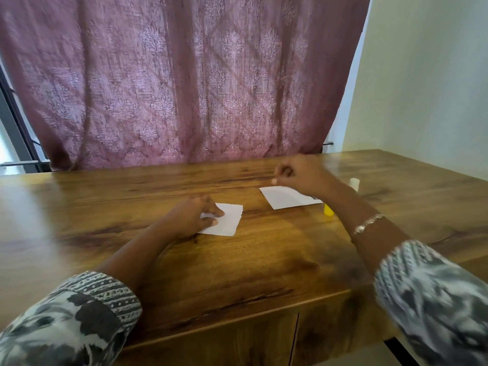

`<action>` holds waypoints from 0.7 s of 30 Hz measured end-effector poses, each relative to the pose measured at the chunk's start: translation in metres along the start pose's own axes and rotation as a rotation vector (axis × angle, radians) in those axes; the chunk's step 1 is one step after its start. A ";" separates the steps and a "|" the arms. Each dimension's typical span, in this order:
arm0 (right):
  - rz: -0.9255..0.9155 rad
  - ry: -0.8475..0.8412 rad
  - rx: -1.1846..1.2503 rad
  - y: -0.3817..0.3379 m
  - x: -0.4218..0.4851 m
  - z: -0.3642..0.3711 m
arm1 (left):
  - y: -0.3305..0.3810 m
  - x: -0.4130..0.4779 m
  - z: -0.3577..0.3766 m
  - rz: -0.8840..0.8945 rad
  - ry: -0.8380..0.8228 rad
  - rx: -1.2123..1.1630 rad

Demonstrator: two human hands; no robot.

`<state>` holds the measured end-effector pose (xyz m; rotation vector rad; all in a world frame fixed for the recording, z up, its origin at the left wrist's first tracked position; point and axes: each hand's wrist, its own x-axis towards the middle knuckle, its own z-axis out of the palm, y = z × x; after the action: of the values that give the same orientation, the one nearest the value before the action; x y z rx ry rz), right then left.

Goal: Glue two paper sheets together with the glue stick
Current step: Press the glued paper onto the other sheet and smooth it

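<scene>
Table (237,273): warm brown wood with darker grain streaks and a glossy sheen.
Near sheet (228,219): plain white.
Far sheet (285,198): white, with a small dark mark at its right edge.
Glue stick (328,210): yellow.
Cap (354,183): white.
Curtain (184,80): dusty mauve-pink with a paler floral motif repeated in a diamond lattice.
Sleeves (79,320): grey, white and black print, with striped and dotted bands at the cuff.
Bracelet (368,223): silver.
Wall (427,75): pale cream.
</scene>
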<state>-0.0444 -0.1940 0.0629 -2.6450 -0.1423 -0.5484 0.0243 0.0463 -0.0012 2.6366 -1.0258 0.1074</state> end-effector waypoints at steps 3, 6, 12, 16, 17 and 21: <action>0.146 -0.298 -0.202 0.011 0.023 0.025 | -0.001 -0.001 0.000 0.004 0.015 -0.014; 0.216 -0.270 -0.216 0.025 0.030 0.045 | -0.001 -0.001 0.001 -0.005 0.014 -0.031; 0.236 -0.158 -0.253 0.031 0.027 0.055 | 0.001 0.002 0.000 -0.011 0.011 -0.059; 0.239 -0.079 -0.338 0.026 0.026 0.059 | 0.003 0.001 -0.002 -0.023 0.012 -0.063; 0.243 -0.051 -0.351 0.024 0.025 0.060 | 0.003 0.001 -0.002 -0.023 0.008 -0.067; 0.194 0.139 -0.306 0.019 0.024 0.061 | 0.005 0.000 -0.003 -0.048 0.058 -0.125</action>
<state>0.0027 -0.1846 0.0144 -2.8578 0.2572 -0.7347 0.0212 0.0435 0.0036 2.5282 -0.9185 0.1054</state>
